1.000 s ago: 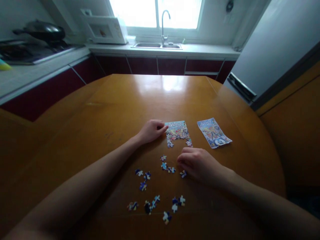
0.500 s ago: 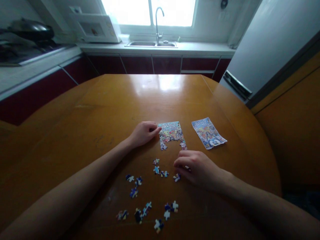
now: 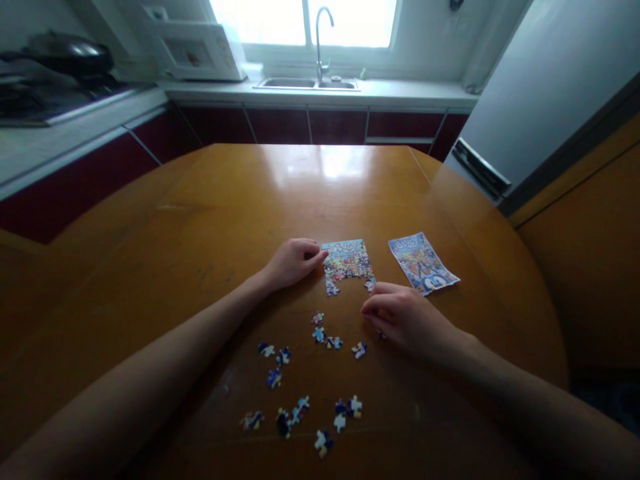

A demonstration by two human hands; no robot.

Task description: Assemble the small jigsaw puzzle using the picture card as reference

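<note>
A partly built colourful jigsaw (image 3: 347, 261) lies on the brown wooden table (image 3: 240, 200). My left hand (image 3: 293, 261) rests curled at its left edge, fingertips touching it. My right hand (image 3: 403, 317) sits just below the jigsaw's lower right corner, fingers curled together in a pinch; what they hold is hidden. Several loose puzzle pieces (image 3: 320, 373) are scattered on the table in front of me, one piece (image 3: 359, 350) lying just left of my right hand.
A printed reference picture (image 3: 423, 263) lies right of the jigsaw. Beyond the table runs a counter with a sink and tap (image 3: 320, 73), a microwave (image 3: 193, 50) and a pan on a stove (image 3: 65, 57). A grey fridge (image 3: 540, 87) stands at the right.
My right hand has moved up from the loose pieces toward the jigsaw's lower right corner. The left hand has stayed at the jigsaw's left edge. The view shifted slightly.
</note>
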